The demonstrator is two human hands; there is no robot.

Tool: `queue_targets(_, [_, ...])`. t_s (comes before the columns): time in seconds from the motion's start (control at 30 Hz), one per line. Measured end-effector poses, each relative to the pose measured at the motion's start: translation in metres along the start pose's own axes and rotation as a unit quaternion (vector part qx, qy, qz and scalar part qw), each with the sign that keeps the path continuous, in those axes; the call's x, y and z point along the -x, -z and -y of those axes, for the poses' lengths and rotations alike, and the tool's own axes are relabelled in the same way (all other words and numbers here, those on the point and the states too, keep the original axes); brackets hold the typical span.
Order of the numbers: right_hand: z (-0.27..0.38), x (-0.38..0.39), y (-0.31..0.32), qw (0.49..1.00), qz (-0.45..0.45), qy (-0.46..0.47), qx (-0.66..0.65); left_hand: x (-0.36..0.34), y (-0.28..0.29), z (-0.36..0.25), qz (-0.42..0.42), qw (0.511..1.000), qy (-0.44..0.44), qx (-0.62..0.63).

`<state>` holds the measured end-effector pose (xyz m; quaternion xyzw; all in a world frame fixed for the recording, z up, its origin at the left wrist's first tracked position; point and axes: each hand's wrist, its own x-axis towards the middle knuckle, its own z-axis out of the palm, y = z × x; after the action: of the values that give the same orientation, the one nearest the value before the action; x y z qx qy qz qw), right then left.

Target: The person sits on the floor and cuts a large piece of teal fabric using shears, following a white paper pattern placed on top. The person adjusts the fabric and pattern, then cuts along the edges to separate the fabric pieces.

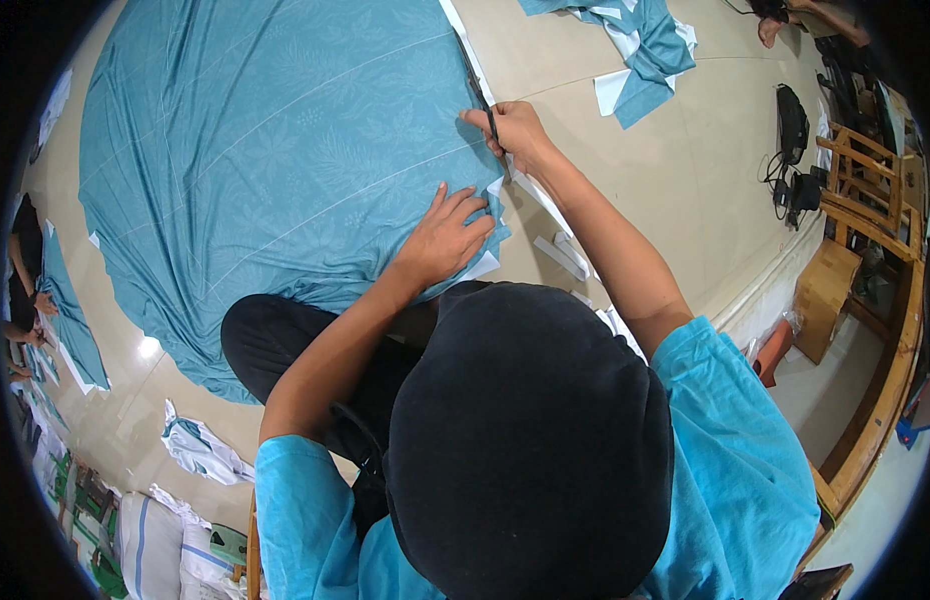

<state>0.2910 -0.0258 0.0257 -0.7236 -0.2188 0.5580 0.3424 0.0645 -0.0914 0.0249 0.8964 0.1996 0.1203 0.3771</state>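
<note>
A wide teal cloth (285, 130) with a faint leaf pattern and thin pale lines is spread over the floor, falling in folds at its left and near side. At its right edge my right hand (515, 133) grips a pair of dark scissors (474, 84), the blades pointing away along the cloth's white border (468, 40). My left hand (447, 238) lies on the cloth near its near right corner, fingers spread and holding nothing. Narrow white strips (562, 257) lie beside my right forearm. A black cap hides the lower middle.
Another teal and white piece of cloth (640, 60) lies at the far right. A black bag with cables (791, 125) and a wooden frame (865, 190) stand along the right side. At left, another person's hands (45, 303) are by teal cloth; white sacks (151, 545) sit lower left.
</note>
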Motion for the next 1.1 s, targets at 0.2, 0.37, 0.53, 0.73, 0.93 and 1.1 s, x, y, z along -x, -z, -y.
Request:
queue_targets(0.2, [0.000,0.001,0.000,1.000,0.012,0.012,-0.006,0.000,0.001,0.000,0.002,1.000,0.000,0.000])
queue_targets(0.37, [0.009,0.000,-0.001,1.000,0.013,0.002,0.004,0.000,0.000,0.000,-0.002,1.000,-0.001,0.004])
queue_targets(0.53, [0.014,-0.006,-0.003,1.000,0.010,0.011,0.010,0.000,0.001,-0.001,-0.002,1.000,0.003,0.005])
queue_targets(0.73, [0.015,-0.011,-0.001,1.000,0.015,0.006,0.013,0.002,-0.002,0.001,-0.002,1.000,-0.002,-0.001])
queue_targets(0.93, [0.013,-0.013,-0.001,0.999,0.024,0.015,0.021,0.000,0.004,-0.001,0.008,1.000,-0.001,0.001])
queue_targets(1.1, [0.011,-0.008,0.003,0.999,0.040,0.030,0.004,0.000,0.004,-0.003,-0.002,1.000,-0.004,-0.003])
